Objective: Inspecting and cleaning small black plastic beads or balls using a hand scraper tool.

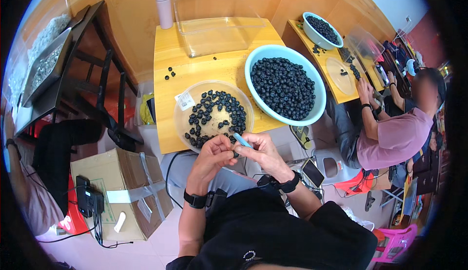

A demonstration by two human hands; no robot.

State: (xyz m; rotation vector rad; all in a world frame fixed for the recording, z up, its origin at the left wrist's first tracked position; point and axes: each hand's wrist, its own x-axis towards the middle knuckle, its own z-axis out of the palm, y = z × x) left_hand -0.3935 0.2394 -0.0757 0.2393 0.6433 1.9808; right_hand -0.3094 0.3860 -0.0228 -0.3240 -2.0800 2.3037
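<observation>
Near the front edge of the yellow table, my left hand [214, 152] pinches a small black round part [236, 155] between thumb and fingers. My right hand [263, 154] is closed around a slim light-blue tool [242, 140], close against that part; its working end is hidden by my fingers. Just beyond my hands lies a round translucent lid-like tray [214, 86] with many similar black parts spread over it. A light-blue basin [319, 102] heaped with more of these parts stands to its right.
On the yellow table [168, 104] are a clear plastic bin [214, 41], a pink bottle [164, 10] and a few loose parts. A cardboard box [107, 172] stands at left. At right, a person in pink [395, 141] works beside another basin [312, 35].
</observation>
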